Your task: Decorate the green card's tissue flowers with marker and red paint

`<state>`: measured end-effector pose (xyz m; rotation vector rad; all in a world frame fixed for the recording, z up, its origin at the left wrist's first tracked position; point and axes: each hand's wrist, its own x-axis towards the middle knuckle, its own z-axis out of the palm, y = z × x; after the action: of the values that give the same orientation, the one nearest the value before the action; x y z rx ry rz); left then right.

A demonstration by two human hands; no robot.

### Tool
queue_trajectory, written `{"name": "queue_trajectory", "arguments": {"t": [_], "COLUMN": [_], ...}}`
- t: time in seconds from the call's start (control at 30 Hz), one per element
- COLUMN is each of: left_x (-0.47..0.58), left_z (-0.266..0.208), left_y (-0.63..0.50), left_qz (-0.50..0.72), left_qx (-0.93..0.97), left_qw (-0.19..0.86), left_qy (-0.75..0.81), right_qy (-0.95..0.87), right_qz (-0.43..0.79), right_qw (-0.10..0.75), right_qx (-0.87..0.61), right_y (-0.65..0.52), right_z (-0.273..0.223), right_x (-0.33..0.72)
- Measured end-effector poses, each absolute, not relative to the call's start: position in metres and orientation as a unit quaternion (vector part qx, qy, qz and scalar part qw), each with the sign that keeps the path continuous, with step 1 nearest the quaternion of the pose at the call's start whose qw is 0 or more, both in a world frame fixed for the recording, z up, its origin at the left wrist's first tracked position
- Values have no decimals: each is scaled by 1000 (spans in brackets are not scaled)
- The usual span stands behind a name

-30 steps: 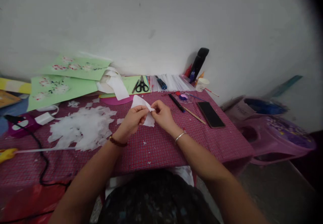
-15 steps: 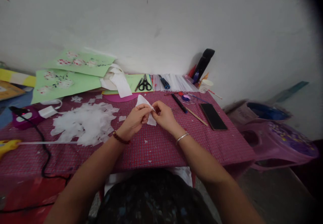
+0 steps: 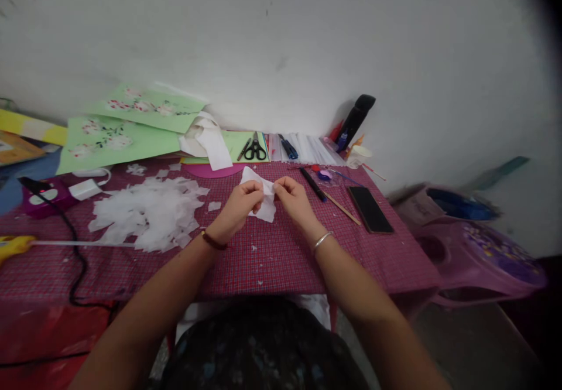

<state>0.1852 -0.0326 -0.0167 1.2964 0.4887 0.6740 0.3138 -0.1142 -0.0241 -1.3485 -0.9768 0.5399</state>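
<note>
Between my two hands, above the middle of the table, is a thin white sheet of tissue paper (image 3: 266, 207). Its left part is pinched in the fingers of my left hand (image 3: 240, 202). My right hand (image 3: 293, 198) pinches the right edge between thumb and forefinger. The sheet spans the small gap between the hands and hangs below them. A small white paper square (image 3: 214, 206) lies just left of my left hand. Farther left spreads a heap of white tissue pieces (image 3: 147, 211).
Scissors (image 3: 255, 149) and a blue cutter (image 3: 288, 147) lie at the back. Right of my hands are a black marker (image 3: 313, 184), a wooden stick (image 3: 342, 208) and a phone (image 3: 370, 209). At left are green flowered sheets (image 3: 100, 141), a purple power socket (image 3: 49, 198) and a yellow glue gun (image 3: 15, 247).
My hands have moved apart from each other, and the tissue paper that was bunched between the fingertips is now spread open between them. The view has shifted slightly.
</note>
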Motion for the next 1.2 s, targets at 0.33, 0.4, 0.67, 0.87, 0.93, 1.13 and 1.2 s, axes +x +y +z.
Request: {"name": "queue_trajectory", "arguments": {"t": [0.33, 0.4, 0.67, 0.87, 0.93, 1.13, 1.2], "left_x": [187, 188, 187, 181, 179, 174, 174], "left_z": [-21, -22, -29, -25, -23, -15, -13], "left_y": [-16, -16, -13, -1, 2, 3, -1], "left_qz": [225, 211, 225, 259, 272, 290, 285], "left_qx": [500, 499, 534, 567, 585, 684, 719], "left_qw": [802, 805, 772, 736, 717, 624, 592], "left_qy": [236, 243, 260, 264, 263, 241, 226], "right_qy": [-367, -401, -412, -274, -272, -340, -412], "right_qz": [250, 244, 256, 283, 292, 310, 277], "right_qw": [678, 649, 622, 685, 680, 645, 619], "right_qx": [-586, -599, -614, -613, -615, -610, -608], "right_y": [-110, -112, -112, -109, -109, -114, -116], "right_z": [-32, -31, -32, -38, -39, -29, -25], "right_x": [323, 320, 319, 339, 345, 347, 344]}}
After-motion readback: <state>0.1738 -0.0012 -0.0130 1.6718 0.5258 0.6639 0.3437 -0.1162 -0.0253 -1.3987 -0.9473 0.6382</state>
